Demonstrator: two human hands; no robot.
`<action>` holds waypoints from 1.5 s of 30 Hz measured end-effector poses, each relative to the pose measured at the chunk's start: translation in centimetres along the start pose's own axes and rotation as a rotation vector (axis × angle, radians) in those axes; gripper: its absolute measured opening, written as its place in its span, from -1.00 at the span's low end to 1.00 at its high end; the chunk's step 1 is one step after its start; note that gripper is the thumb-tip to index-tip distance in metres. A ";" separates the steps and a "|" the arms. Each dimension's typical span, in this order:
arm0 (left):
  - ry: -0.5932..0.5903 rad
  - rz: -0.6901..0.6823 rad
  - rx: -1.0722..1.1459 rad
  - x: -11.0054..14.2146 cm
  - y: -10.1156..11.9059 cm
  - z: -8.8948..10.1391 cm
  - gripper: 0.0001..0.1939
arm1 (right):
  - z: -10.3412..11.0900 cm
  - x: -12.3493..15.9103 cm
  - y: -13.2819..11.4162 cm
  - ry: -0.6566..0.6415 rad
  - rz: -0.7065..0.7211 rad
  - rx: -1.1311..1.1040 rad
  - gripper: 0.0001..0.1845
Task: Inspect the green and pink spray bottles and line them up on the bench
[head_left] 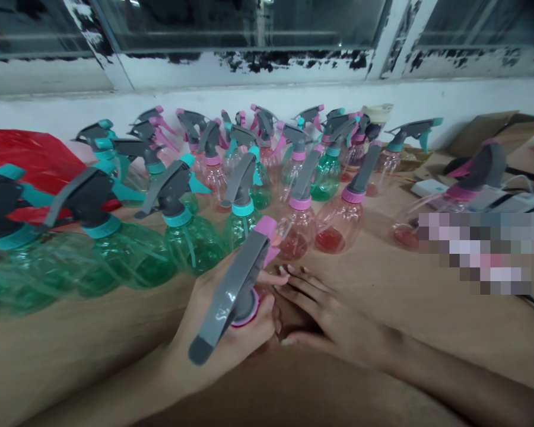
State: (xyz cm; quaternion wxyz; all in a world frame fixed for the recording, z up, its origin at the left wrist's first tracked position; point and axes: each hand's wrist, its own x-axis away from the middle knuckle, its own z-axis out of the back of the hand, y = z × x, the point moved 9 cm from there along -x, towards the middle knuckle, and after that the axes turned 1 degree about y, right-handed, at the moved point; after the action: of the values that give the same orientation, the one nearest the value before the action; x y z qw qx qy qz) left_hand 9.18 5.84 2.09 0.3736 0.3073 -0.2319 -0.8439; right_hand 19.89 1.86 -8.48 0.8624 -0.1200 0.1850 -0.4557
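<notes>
A spray bottle (235,290) with a grey trigger head, pink nozzle and pink collar stands close to me at the middle. My left hand (225,320) is wrapped round it below the head, hiding most of its body. Just to the right, my right hand (320,308) lies low over the table with its fingers stretched out toward the bottle; it holds nothing that I can see. Beyond the hands stand a pink spray bottle (296,234) and another pink spray bottle (342,222). A green spray bottle (196,243) is beyond my left wrist.
Several more green and pink spray bottles fill the table (382,290) toward the white wall (249,95). A red plastic bag (31,160) lies at left. At right are a tilted-looking spray bottle (465,193), a cardboard box (493,130), white power adapters and a black cable.
</notes>
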 end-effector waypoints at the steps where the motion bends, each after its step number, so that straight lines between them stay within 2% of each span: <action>1: 0.005 -0.012 0.032 0.0 0.0 0.0 -0.78 | 0.0 0.0 0.0 -0.002 0.000 -0.002 -0.23; 5: 0.036 -0.016 0.147 0.3 -0.4 0.1 -0.81 | 0.0 0.0 0.0 -0.017 -0.016 0.000 -0.23; 19: -0.005 0.034 0.202 0.1 -0.9 -0.2 -0.85 | -0.1 0.0 0.2 -0.024 -0.037 -0.012 -0.24; 24: -0.007 0.013 0.199 0.2 -0.4 0.0 -0.84 | -0.1 0.1 0.2 -0.026 -0.032 -0.017 -0.24; 28: -0.037 0.063 0.213 0.3 -0.7 -0.3 -0.83 | 0.0 0.0 0.1 -0.023 -0.036 -0.019 -0.24; 37: -0.016 -0.024 0.210 -0.2 0.0 0.1 -0.77 | 0.1 0.0 -0.1 -0.005 -0.020 -0.020 -0.24; 45: -0.033 -0.037 0.182 0.1 0.1 -0.3 -0.77 | -0.2 0.1 0.1 -0.037 -0.027 -0.006 -0.24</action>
State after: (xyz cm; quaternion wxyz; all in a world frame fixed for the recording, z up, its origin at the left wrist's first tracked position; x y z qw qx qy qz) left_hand 9.34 5.62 1.93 0.3248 0.3302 -0.3083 -0.8309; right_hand 19.90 1.86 -8.74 0.8592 -0.1334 0.1686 -0.4643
